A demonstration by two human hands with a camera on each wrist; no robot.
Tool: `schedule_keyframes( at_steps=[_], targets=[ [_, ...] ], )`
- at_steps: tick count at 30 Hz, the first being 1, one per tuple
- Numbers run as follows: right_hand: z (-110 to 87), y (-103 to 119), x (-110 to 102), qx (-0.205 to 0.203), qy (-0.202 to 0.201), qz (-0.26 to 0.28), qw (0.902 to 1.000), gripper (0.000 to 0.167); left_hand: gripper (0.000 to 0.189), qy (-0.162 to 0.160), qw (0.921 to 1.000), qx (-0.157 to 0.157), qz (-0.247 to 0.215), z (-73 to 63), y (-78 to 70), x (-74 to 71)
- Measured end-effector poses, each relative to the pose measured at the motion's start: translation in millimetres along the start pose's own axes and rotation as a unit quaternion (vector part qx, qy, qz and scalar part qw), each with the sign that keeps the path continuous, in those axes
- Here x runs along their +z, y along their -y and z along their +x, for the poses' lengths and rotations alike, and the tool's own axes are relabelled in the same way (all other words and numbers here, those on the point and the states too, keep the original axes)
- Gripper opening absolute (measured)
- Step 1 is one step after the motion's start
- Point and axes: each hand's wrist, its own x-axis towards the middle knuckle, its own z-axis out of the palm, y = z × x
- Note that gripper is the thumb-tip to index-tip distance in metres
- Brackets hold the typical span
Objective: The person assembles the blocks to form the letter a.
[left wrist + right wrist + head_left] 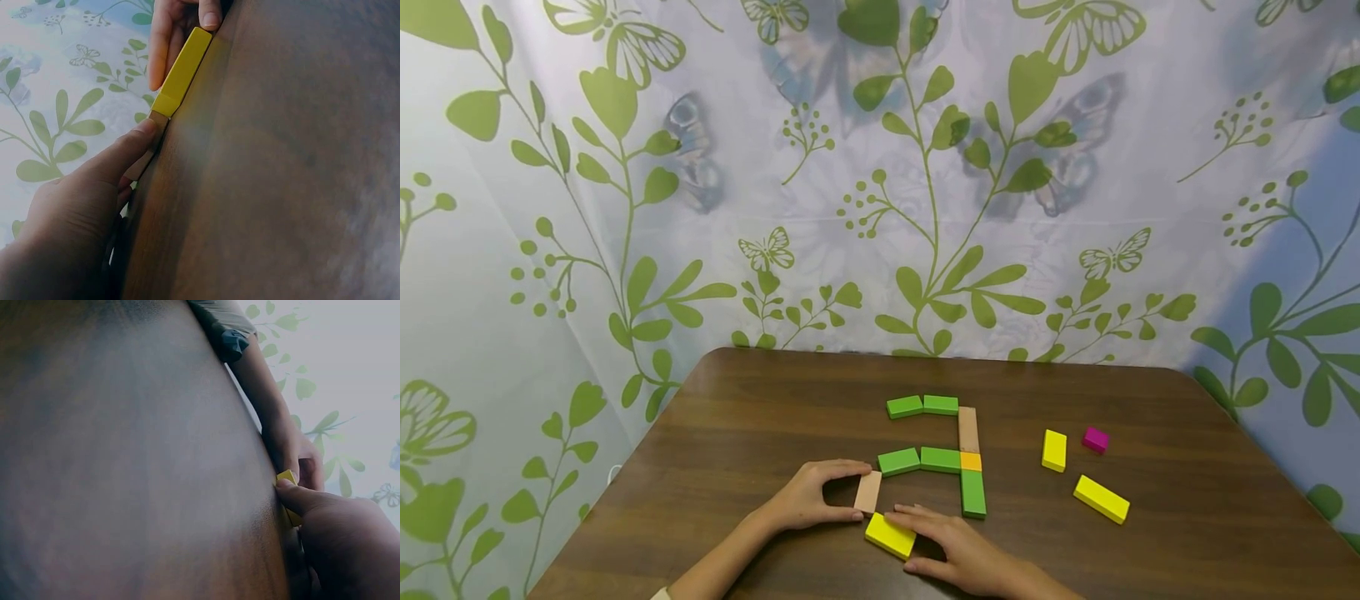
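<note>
My left hand pinches a plain wooden block lengthwise, with the index finger at its far end and the thumb at its near end. Just below that, my right hand holds a yellow block, fingers on its upper edge and thumb at its near right corner. The two blocks meet end to end at an angle, as the left wrist view also shows with the yellow block beyond the wooden one. A green block lies right by the wooden block's far end.
More blocks form a connected outline: a top green row, a wooden block, a small orange block and a green block down the right side. Two yellow blocks and a purple block lie apart on the brown table.
</note>
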Motion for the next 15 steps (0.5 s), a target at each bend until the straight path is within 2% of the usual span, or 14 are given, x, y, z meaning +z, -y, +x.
schedule_keyframes(
  at_steps=[15],
  targets=[
    [0.5,2.5,-0.4,0.015,0.016,-0.007,0.9997,0.051,0.058,-0.002,1.0,0.006,-0.007,-0.2,-0.3,0.1]
  ],
)
